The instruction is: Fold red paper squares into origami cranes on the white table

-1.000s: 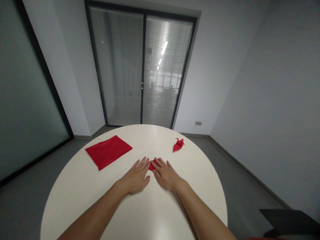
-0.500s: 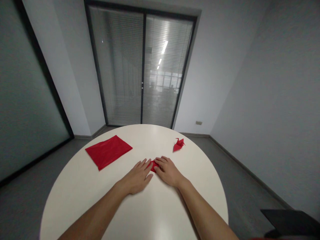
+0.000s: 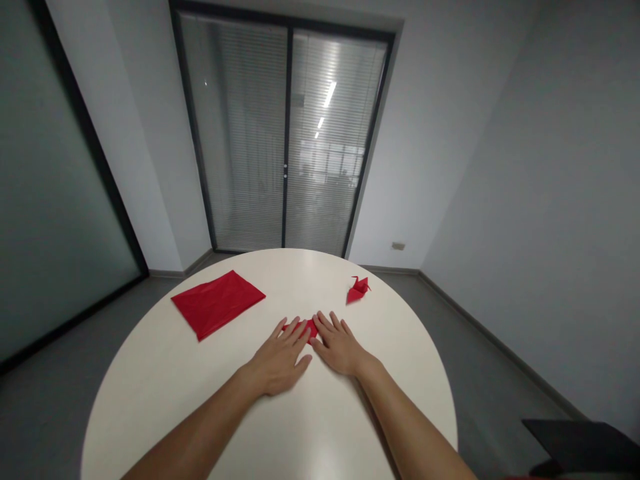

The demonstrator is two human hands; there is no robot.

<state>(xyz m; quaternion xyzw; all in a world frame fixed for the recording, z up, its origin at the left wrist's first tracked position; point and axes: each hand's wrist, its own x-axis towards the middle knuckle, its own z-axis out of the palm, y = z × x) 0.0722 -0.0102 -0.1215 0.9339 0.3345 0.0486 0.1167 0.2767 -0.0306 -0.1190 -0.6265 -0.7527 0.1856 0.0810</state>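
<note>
A small piece of folded red paper (image 3: 312,328) lies flat near the middle of the round white table (image 3: 305,427), partly covered by my fingers. My left hand (image 3: 283,359) rests over its left part, fingers spread and extended. On the right, my right hand (image 3: 339,345) touches the paper's right end with fingers stretched out and thumb apart. How the paper is folded is hidden under the hands. Beyond my right hand stands a red origami crane (image 3: 358,290).
A larger flat red sheet or packet (image 3: 219,305) lies at the table's left. Glass doors with blinds (image 3: 285,133) stand behind the table. A dark chair-like object (image 3: 583,443) is at the lower right, beside the table.
My left hand has shifted slightly, its fingers spreading wider, and more of the red paper shows between the hands. My right fingers have spread a little. The crane and large red sheet stay put.
</note>
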